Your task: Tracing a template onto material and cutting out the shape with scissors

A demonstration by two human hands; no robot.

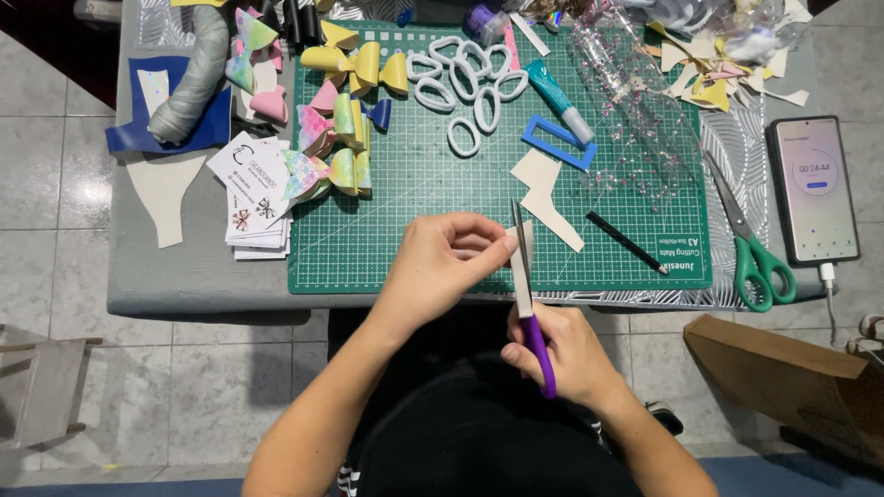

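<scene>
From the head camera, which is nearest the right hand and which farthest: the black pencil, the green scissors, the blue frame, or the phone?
From the right hand, outward:
1. Black pencil, just above it on the green mat.
2. Green scissors, off to the right at the mat's edge.
3. Blue frame, higher up, mid-mat.
4. Phone, far right, beyond the scissors.

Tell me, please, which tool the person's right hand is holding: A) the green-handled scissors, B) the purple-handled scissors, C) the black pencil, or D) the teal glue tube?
B: the right hand grips the purple-handled scissors, blades up beside the left hand; the green-handled scissors lie on the table.
</scene>
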